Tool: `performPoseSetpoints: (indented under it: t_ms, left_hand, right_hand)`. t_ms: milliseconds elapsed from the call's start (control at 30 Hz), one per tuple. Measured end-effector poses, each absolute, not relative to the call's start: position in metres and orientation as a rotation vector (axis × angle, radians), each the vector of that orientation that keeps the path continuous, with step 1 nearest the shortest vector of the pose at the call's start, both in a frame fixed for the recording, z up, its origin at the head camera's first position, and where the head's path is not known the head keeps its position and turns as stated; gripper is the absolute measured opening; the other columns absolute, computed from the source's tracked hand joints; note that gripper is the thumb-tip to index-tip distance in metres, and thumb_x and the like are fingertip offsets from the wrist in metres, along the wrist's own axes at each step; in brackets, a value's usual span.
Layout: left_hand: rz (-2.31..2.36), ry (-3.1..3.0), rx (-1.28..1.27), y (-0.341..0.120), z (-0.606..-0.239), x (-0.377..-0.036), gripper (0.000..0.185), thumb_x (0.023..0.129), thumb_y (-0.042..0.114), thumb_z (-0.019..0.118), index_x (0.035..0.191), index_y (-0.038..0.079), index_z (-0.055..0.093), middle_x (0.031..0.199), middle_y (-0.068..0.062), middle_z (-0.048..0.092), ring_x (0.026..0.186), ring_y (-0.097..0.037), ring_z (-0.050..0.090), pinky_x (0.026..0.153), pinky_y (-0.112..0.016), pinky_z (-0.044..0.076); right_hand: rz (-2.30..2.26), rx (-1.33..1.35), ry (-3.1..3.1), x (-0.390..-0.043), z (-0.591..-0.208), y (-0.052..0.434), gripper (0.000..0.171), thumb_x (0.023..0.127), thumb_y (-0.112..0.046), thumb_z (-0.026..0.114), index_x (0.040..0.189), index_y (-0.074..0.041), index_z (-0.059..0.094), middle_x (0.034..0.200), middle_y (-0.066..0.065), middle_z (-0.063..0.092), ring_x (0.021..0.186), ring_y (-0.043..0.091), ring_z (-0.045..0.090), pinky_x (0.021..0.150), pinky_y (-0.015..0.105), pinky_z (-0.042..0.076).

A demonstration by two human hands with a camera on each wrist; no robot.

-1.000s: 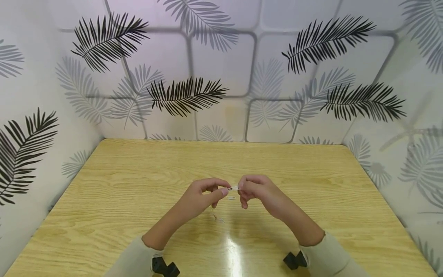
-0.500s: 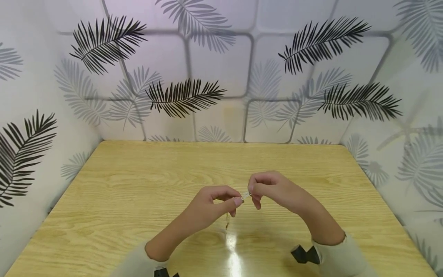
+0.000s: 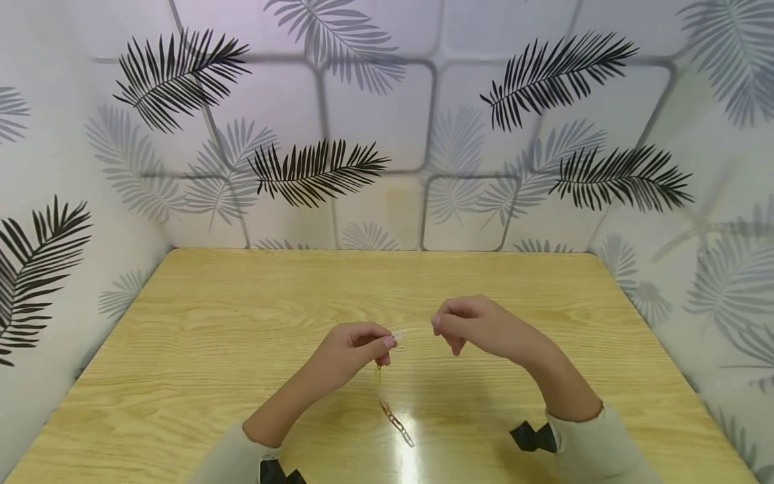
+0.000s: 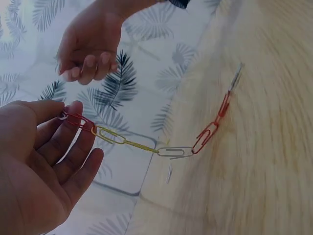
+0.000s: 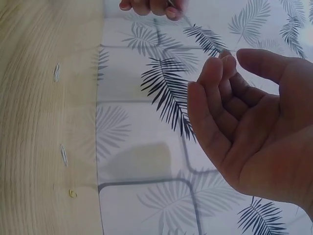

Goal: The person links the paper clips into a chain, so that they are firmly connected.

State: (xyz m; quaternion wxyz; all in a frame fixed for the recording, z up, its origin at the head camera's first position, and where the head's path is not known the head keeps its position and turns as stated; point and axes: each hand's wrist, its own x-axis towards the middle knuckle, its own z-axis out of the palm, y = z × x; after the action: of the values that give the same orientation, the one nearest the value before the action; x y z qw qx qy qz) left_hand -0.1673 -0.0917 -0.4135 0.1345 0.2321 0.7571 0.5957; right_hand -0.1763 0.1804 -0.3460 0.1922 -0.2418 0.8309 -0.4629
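A paperclip chain [image 4: 146,142] was pinched by the left hand [image 3: 347,353] at centre frame, letting it dangle onto the table [image 3: 211,323]. The right hand [image 3: 478,329] was held loosely curled and empty just to its right.

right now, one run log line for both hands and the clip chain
left hand: pinches end of paper clip chain | chain: hangs down to table | right hand: holds nothing, apart from chain

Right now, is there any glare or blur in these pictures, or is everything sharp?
Head view: a bright streak of glare lies on the table just by the paper clip chain, washing out its lower end. Left wrist view: the near clips are fairly sharp, but the wood grain smears and the far clips blur. Right wrist view: the right hand is soft and close, the tabletop streaked and curved.
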Motion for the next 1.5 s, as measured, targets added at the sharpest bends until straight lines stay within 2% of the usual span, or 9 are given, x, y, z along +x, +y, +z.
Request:
performPoseSetpoints:
  t_ms: [200, 300, 400, 533, 700, 967, 1167, 1300, 1500]
  left_hand:
    - [1.699, 2.281, 0.585, -0.108, -0.428, -0.189, 0.025, 0.101, 0.033, 0.062, 0.107, 0.011, 0.073, 0.094, -0.017, 0.07, 0.087, -0.028, 0.066, 0.087, -0.052, 0.053]
    - [1.708, 2.298, 0.568, -0.113, -0.429, -0.195, 0.026, 0.101, 0.031, 0.062, 0.108, 0.009, 0.073, 0.096, -0.02, 0.07, 0.087, -0.03, 0.066, 0.086, -0.053, 0.054]
    - [1.709, 2.305, 0.555, -0.117, -0.429, -0.199, 0.029, 0.101, 0.029, 0.062, 0.11, 0.003, 0.072, 0.098, -0.024, 0.07, 0.085, -0.027, 0.067, 0.086, -0.054, 0.054]
    - [1.715, 2.307, 0.542, -0.119, -0.429, -0.202, 0.03, 0.101, 0.025, 0.062, 0.11, -0.003, 0.072, 0.096, -0.019, 0.073, 0.082, -0.022, 0.068, 0.086, -0.055, 0.054]
    - [1.718, 2.315, 0.537, -0.119, -0.429, -0.203, 0.029, 0.101, 0.025, 0.063, 0.107, -0.002, 0.073, 0.092, -0.01, 0.075, 0.081, -0.022, 0.066, 0.083, -0.053, 0.054]
    - [1.714, 2.326, 0.508, -0.119, -0.427, -0.2, 0.028, 0.101, 0.025, 0.063, 0.107, 0.0, 0.074, 0.096, -0.016, 0.075, 0.08, -0.02, 0.065, 0.077, -0.049, 0.053]
    - [1.714, 2.333, 0.489, -0.12, -0.428, -0.199, 0.023, 0.101, 0.023, 0.063, 0.105, 0.005, 0.076, 0.093, -0.011, 0.076, 0.078, -0.018, 0.065, 0.077, -0.048, 0.053]
    - [1.717, 2.326, 0.502, -0.12, -0.431, -0.199, 0.025, 0.101, 0.021, 0.063, 0.108, 0.0, 0.074, 0.094, -0.014, 0.076, 0.076, -0.017, 0.065, 0.078, -0.049, 0.053]
    - [1.723, 2.309, 0.516, -0.119, -0.432, -0.198, 0.027, 0.101, 0.021, 0.062, 0.109, -0.003, 0.073, 0.096, -0.018, 0.075, 0.076, -0.018, 0.065, 0.081, -0.051, 0.053]
  right_hand:
    - [-1.266, -0.613, 2.378, -0.191, -0.365, 0.181, 0.027, 0.105, -0.031, 0.055, 0.101, -0.006, 0.066, 0.077, 0.007, 0.057, 0.073, 0.026, 0.062, 0.08, 0.045, 0.054]
    - [-1.138, -0.587, 2.444, -0.199, -0.379, 0.172, 0.024, 0.103, -0.029, 0.059, 0.107, -0.007, 0.068, 0.083, 0.008, 0.062, 0.072, 0.024, 0.062, 0.073, 0.044, 0.055]
    - [-0.943, -0.567, 2.556, -0.208, -0.394, 0.162, 0.018, 0.102, -0.026, 0.061, 0.109, -0.012, 0.069, 0.087, 0.007, 0.066, 0.07, 0.024, 0.064, 0.065, 0.038, 0.051]
    - [-0.734, -0.555, 2.664, -0.222, -0.413, 0.147, 0.01, 0.099, -0.025, 0.066, 0.105, -0.019, 0.07, 0.086, -0.001, 0.066, 0.068, 0.018, 0.064, 0.061, 0.032, 0.047]
    - [-0.613, -0.609, 2.683, -0.231, -0.43, 0.134, 0.005, 0.096, -0.024, 0.07, 0.1, -0.021, 0.072, 0.092, -0.006, 0.069, 0.077, 0.01, 0.062, 0.068, 0.032, 0.051]
    - [-0.572, -0.606, 2.695, -0.234, -0.436, 0.123, 0.007, 0.093, -0.025, 0.074, 0.095, -0.02, 0.07, 0.09, -0.006, 0.069, 0.077, 0.01, 0.06, 0.068, 0.032, 0.049]
    - [-0.579, -0.632, 2.691, -0.233, -0.436, 0.119, 0.007, 0.093, -0.022, 0.074, 0.088, -0.02, 0.07, 0.084, -0.008, 0.067, 0.074, 0.01, 0.057, 0.067, 0.031, 0.047]
    - [-0.646, -0.626, 2.676, -0.233, -0.437, 0.123, 0.007, 0.095, -0.021, 0.071, 0.089, -0.019, 0.07, 0.082, -0.008, 0.066, 0.071, 0.01, 0.056, 0.066, 0.029, 0.046]
    - [-0.997, -0.614, 2.528, -0.23, -0.432, 0.131, 0.01, 0.102, -0.013, 0.06, 0.098, -0.006, 0.067, 0.079, 0.003, 0.068, 0.067, 0.014, 0.064, 0.065, 0.031, 0.055]
